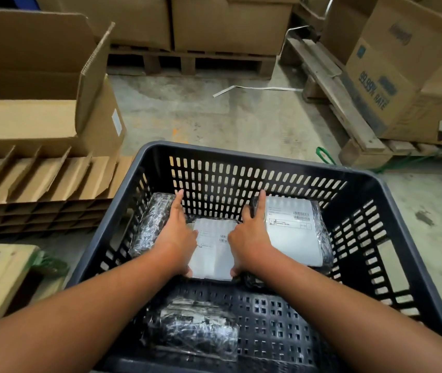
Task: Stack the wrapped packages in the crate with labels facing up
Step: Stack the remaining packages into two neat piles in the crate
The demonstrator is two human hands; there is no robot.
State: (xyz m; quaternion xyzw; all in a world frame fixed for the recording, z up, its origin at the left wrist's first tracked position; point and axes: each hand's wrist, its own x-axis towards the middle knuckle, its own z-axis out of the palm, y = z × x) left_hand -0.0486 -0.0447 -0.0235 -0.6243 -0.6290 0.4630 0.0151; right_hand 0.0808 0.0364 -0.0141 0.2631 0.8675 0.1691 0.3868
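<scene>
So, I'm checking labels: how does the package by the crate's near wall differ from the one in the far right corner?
The far right package shows a flat white label on top; the near package shows mostly crinkled black wrap. The far one lies beside the right hand; the near one lies alone. Both are wrapped and inside the crate.

**Four packages in the crate**

In the crate (244, 154), three packages sit along the far wall: the left package (151, 222), the middle package (214, 249) between both hands, and the right package (295, 230). The near package (195, 329) lies apart, close to the person.
</scene>
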